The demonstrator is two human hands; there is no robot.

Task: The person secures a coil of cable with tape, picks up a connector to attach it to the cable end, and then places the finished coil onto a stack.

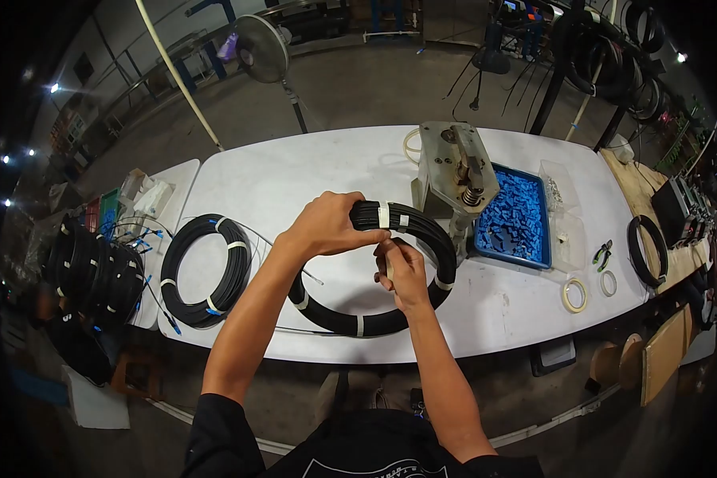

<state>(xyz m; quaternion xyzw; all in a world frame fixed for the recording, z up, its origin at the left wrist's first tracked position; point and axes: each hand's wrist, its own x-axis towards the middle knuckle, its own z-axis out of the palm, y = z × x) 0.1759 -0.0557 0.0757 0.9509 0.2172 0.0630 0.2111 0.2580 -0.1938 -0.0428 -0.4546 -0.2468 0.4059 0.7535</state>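
A thick coil of black cable [360,325], bound at intervals with pale tape, rests on the white table in front of me with its far side lifted. My left hand [331,225] is closed around the far left part of that coil, beside a strip of pale tape [384,216]. Inside the ring, just below this strip, my right hand [402,271] has its fingers curled together. A pale tan edge shows among them, too hidden to name. One thin cable end [315,279] sticks out under my left wrist.
Another black coil [185,271] lies on the left, near stacked coils [95,267]. Behind my right hand stands a metal press [458,171], beside a blue tray [548,259] of small blue parts. Tape rolls [574,295] and pliers [603,253] lie at the right.
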